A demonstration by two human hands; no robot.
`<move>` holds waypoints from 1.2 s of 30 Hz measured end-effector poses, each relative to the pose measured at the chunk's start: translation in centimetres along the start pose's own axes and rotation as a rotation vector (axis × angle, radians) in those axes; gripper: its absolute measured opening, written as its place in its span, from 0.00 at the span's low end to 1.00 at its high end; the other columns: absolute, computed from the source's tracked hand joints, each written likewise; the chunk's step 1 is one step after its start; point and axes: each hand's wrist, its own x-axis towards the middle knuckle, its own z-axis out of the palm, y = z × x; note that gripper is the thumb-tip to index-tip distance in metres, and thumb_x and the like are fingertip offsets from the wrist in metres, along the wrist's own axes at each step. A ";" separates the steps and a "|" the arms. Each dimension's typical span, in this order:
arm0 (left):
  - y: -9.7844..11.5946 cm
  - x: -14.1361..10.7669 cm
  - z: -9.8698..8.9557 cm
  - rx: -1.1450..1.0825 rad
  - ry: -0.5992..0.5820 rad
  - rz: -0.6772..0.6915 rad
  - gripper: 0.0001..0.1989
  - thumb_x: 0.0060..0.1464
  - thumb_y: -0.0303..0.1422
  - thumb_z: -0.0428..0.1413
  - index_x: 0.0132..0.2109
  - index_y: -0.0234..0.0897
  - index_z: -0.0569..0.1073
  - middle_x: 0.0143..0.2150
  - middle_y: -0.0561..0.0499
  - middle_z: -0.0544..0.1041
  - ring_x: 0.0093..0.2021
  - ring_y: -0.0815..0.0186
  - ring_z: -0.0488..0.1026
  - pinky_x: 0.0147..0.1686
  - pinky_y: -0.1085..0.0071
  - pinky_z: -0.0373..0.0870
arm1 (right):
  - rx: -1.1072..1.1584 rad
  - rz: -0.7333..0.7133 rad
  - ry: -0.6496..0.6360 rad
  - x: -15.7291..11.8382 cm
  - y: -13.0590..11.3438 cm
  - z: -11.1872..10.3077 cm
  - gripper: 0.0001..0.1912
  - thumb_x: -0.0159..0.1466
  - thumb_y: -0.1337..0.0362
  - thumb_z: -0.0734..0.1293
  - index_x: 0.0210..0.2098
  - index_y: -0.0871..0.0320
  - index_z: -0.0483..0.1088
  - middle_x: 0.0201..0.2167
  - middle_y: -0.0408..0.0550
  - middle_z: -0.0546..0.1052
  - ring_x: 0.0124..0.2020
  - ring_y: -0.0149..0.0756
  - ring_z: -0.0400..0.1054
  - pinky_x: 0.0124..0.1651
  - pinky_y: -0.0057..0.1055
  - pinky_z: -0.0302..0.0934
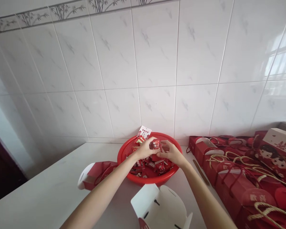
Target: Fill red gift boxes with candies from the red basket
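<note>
Both my hands are over a round red plastic basket (121, 156) that holds many small red-wrapped candies (152, 165). Between the thumb and fingers of my left hand (145, 149) is a red candy packet (155, 144) with a cartoon print. My right hand (170, 152) has its fingers curled around red wrapped candy (165, 147), close beside the left hand; how many pieces it holds is hidden. Nearer to me, between my forearms, stands an open gift box (165, 203) with a white inside and its flaps spread.
A folded red box (97, 175) lies left of the basket. On the right stand rows of red gift boxes (231, 178) with rope handles. A white printed card (144, 131) leans at the basket's back rim. The tiled wall (157, 108) rises behind the white counter (50, 181).
</note>
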 end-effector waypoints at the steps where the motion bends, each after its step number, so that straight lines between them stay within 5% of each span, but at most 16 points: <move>1: 0.0 0.0 0.0 -0.027 0.028 -0.008 0.27 0.46 0.39 0.67 0.52 0.37 0.70 0.45 0.48 0.78 0.47 0.58 0.75 0.48 0.64 0.71 | -0.016 -0.002 -0.018 0.0 0.1 0.0 0.33 0.48 0.62 0.76 0.53 0.56 0.67 0.45 0.50 0.78 0.45 0.43 0.74 0.46 0.39 0.69; 6: 0.4 -0.1 0.0 -0.047 0.069 -0.063 0.31 0.49 0.33 0.63 0.60 0.39 0.66 0.48 0.47 0.77 0.48 0.59 0.75 0.48 0.64 0.72 | -0.036 -0.037 0.034 0.2 0.5 0.3 0.25 0.51 0.66 0.70 0.49 0.57 0.70 0.41 0.48 0.79 0.38 0.41 0.74 0.43 0.39 0.68; 11: 1.3 -0.3 -0.1 0.075 0.121 -0.065 0.31 0.45 0.25 0.57 0.59 0.41 0.68 0.64 0.45 0.68 0.66 0.56 0.63 0.60 0.65 0.64 | -0.042 -0.044 0.129 0.0 0.1 0.2 0.18 0.52 0.64 0.70 0.43 0.57 0.73 0.39 0.49 0.80 0.40 0.45 0.74 0.45 0.41 0.68; 15: 1.2 -0.2 -0.1 0.084 0.146 -0.055 0.32 0.45 0.24 0.57 0.60 0.41 0.68 0.67 0.45 0.65 0.70 0.57 0.58 0.65 0.64 0.58 | -0.010 -0.052 0.124 -0.1 0.2 0.2 0.16 0.53 0.60 0.71 0.40 0.58 0.73 0.36 0.50 0.80 0.39 0.47 0.75 0.42 0.41 0.69; 24: 0.5 0.1 -0.4 0.044 0.227 0.042 0.22 0.43 0.25 0.58 0.49 0.37 0.74 0.54 0.46 0.76 0.56 0.57 0.72 0.55 0.64 0.68 | 0.047 -0.005 0.144 -0.3 0.3 0.0 0.17 0.55 0.54 0.71 0.38 0.56 0.68 0.29 0.46 0.78 0.28 0.39 0.73 0.35 0.36 0.68; 30: 0.8 0.1 -0.2 -0.017 0.144 0.105 0.11 0.41 0.27 0.59 0.37 0.35 0.75 0.40 0.48 0.79 0.40 0.62 0.76 0.40 0.68 0.72 | 0.054 0.035 0.047 -0.8 -1.2 0.0 0.24 0.61 0.50 0.69 0.50 0.59 0.68 0.39 0.52 0.79 0.40 0.41 0.75 0.42 0.36 0.69; 36: 0.7 0.2 -0.2 -0.028 0.118 0.166 0.08 0.42 0.27 0.59 0.34 0.36 0.73 0.39 0.48 0.80 0.44 0.60 0.76 0.46 0.65 0.72 | 0.150 0.009 -0.062 -1.0 -1.7 -0.6 0.26 0.59 0.45 0.70 0.48 0.59 0.74 0.33 0.47 0.79 0.29 0.34 0.70 0.30 0.30 0.64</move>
